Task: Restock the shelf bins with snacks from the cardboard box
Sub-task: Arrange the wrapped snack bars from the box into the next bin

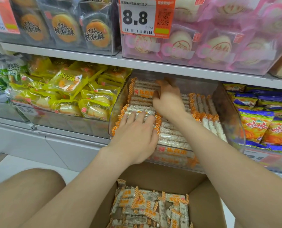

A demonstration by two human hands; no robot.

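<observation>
R grip (167, 99) curled on a back-row rice bar (142, 92), L grip (135, 129) flat on front stack (137, 109), bars lying L–R in clear bin (232, 122); refills in cardboard box (202, 195) just below, prob. nearer L grip.

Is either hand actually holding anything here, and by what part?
The right hand grips the back stack of orange-and-white packs by its right end. The left hand holds nothing; its straight fingers press flat on the front stack.
</observation>
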